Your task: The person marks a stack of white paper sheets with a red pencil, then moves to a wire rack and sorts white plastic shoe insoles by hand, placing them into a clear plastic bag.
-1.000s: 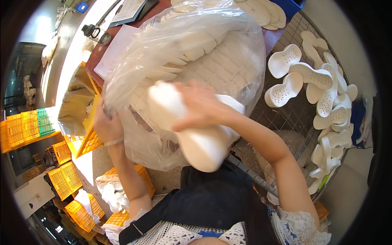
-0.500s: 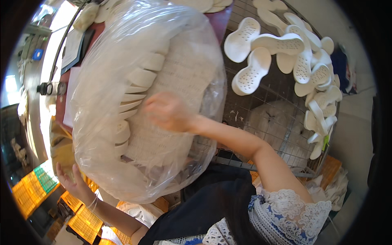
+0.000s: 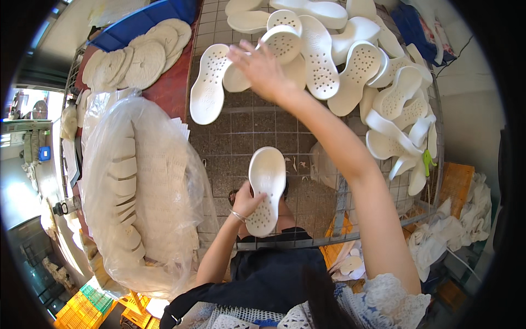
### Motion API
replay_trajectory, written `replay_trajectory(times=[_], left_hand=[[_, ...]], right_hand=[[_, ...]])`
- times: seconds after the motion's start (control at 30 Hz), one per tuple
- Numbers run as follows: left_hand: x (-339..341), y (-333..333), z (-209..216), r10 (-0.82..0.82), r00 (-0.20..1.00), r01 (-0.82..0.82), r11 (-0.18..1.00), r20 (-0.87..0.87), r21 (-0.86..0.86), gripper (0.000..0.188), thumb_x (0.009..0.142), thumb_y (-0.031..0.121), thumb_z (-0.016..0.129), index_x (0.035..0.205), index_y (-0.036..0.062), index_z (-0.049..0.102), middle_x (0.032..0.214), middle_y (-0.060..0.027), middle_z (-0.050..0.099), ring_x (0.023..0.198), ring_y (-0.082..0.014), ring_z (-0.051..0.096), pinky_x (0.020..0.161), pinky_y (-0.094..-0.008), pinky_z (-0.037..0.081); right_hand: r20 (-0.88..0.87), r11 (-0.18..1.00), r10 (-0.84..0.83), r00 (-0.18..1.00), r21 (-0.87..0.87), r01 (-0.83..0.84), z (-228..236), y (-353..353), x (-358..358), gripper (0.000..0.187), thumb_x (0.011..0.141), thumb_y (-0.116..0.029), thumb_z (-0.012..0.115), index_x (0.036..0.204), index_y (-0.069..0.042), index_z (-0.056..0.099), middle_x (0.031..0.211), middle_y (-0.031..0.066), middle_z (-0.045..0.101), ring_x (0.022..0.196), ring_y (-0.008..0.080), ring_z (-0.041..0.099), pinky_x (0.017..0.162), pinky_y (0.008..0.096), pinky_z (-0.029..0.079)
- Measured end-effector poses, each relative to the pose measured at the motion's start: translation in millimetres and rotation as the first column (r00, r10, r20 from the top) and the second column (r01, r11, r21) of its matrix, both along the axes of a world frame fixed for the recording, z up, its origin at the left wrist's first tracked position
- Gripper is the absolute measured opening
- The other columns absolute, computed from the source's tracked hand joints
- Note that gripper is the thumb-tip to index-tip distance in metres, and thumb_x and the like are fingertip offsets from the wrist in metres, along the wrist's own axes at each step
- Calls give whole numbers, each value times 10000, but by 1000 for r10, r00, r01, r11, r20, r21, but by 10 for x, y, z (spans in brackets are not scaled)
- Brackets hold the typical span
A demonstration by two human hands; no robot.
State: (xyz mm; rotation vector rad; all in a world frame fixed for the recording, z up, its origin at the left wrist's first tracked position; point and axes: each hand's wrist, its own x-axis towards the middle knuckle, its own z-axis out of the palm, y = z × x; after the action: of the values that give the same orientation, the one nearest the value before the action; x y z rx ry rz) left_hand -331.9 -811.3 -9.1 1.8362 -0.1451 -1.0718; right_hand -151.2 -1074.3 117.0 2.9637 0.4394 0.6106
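My left hand (image 3: 249, 202) grips a white shoe insole (image 3: 267, 167) by its side, low over the wire mesh rack (image 3: 298, 118). The insole is upright in view, its end with small holes toward me and the thumb on its face. Farther off, my right hand (image 3: 262, 70) is stretched over the loose insoles with its fingers apart. It is nearest to a single insole (image 3: 208, 85) on its left and a perforated one (image 3: 284, 44) beside it. Whether its fingertips touch either cannot be made out.
A clear plastic bag (image 3: 98, 181) with a row of stacked white pieces and a sheet-like surface lies at the left. Behind it are round off-white discs (image 3: 147, 64) and a blue bin (image 3: 129, 27). More insoles (image 3: 402, 93) pile along the rack's right edge, near a green clip (image 3: 428, 162).
My view has swung right, toward the rack. My right hand has left the plastic bag for the insoles. My left hand, empty before, now holds an insole.
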Motion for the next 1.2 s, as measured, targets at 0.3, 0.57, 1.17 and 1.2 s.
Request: replay_trajectory(times=[0.3, 0.57, 1.17, 1.2], left_hand=[[13, -423, 115, 357, 599, -776, 479, -717, -411, 941, 860, 682, 505, 1521, 98, 176, 1482, -111, 384, 1290, -294, 475, 1032, -444, 454], [-34, -411, 214, 359, 695, -696, 554, -623, -458, 1051, 737, 833, 490, 1466, 92, 329, 1376, -116, 496, 1194, -274, 542, 977, -437, 504], [136, 350, 591, 288, 711, -664, 576, -641, -477, 803, 917, 583, 535, 1452, 22, 326, 1320, -169, 548, 1162, -269, 584, 899, -407, 553], [173, 292, 597, 463, 766, -624, 703, -446, -341, 850, 876, 509, 634, 1469, 15, 279, 1310, -168, 545, 1167, -267, 577, 929, -403, 531]], right_hand=[[-759, 868, 312, 571, 472, 153, -14, -312, -838, 298, 780, -209, 722, 955, 25, 663, 1033, 208, 600, 861, 369, 642, 767, 493, 523], [-477, 563, -547, 688, 399, 724, -257, -1459, -957, 277, 861, -131, 609, 1051, 60, 547, 995, 213, 576, 873, 373, 603, 795, 490, 489], [-229, 576, 512, 828, 806, -133, -563, -725, -1049, 249, 809, -10, 649, 1034, -114, 670, 1010, 57, 666, 1023, 237, 636, 955, 385, 496], [-178, 625, 579, 795, 723, -294, -532, -543, -1202, 263, 758, -5, 663, 966, -167, 663, 1000, 18, 641, 1079, 225, 608, 1020, 474, 459]])
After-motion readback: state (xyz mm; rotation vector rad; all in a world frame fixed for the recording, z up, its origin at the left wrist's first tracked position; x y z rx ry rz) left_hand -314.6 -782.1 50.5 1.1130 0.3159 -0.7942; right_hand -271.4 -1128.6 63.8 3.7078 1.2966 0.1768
